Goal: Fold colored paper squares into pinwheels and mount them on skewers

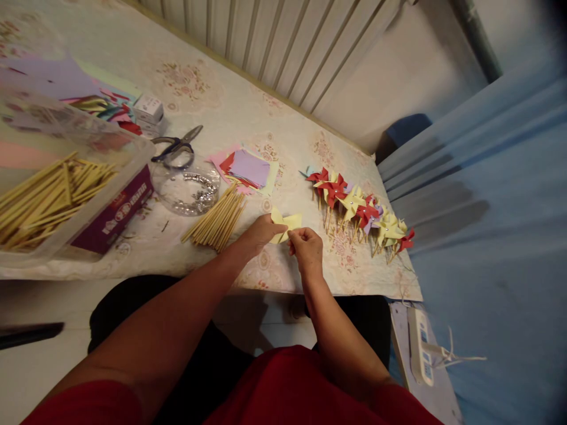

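Between my two hands, just above the table's front part, is a pale yellow paper pinwheel [290, 221] with some of its corners folded in. My left hand [262, 231] grips its left side, thumb on top of the paper. The fingers of my right hand [305, 245] pinch near its centre and lower right; whether a pin is between them is too small to tell. Just left of my left hand lies a bundle of thin wooden sticks [217, 221]. Beyond it sits a stack of coloured paper squares [250, 168], purple on top.
Finished pinwheels [354, 203] on sticks lie in a row at the right. Leftward are a round dish of metal pins [188, 192], scissors [177, 147], a small white box [149, 109] and a clear plastic bin [137, 156] of sticks. A power strip [420, 345] lies lower right, beside a blue curtain [487, 236].
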{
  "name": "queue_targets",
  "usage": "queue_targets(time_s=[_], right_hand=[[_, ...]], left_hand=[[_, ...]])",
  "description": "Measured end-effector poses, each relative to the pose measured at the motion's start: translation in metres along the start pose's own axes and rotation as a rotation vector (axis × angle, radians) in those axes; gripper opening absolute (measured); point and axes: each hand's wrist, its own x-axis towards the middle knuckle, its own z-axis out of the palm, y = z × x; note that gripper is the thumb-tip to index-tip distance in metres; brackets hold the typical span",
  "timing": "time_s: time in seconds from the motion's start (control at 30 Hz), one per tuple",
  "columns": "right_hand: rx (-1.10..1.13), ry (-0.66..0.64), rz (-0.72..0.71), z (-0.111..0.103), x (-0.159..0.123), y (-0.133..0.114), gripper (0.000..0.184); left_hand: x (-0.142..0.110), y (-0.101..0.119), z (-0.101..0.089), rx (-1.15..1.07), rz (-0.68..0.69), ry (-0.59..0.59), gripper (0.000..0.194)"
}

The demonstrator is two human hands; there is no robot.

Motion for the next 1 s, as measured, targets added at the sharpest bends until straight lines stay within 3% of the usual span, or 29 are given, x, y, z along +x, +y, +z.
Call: queue_targets(time_s=[0.5, 0.7, 0.8, 0.87, 1.0], right_hand=[[0.008, -0.015, 0.012, -0.001, 0.002, -0.001, 0.02], [0.058, 0.129, 0.032, -0.032, 0.016, 0.002, 0.026], [0.095, 0.141, 0.045, -0.049, 0.022, 0.003, 0.031], [0.111, 0.097, 0.062, -0.056, 0.023, 0.004, 0.037], [0.27, -0.132, 0.149, -0.059, 0.022, 0.005, 0.05]], left_hand=[[-0.001, 0.002, 0.002, 0.058, 0.03, 0.008, 0.023], [-0.006, 0.011, 0.001, 0.044, -0.022, 0.012, 0.018], [-0.01, 0.018, 0.001, 0.074, -0.069, -0.026, 0.012], [-0.012, 0.022, 0.0, 0.106, -0.097, -0.066, 0.01], [-0.014, 0.022, 0.0, 0.155, -0.119, -0.129, 0.011]])
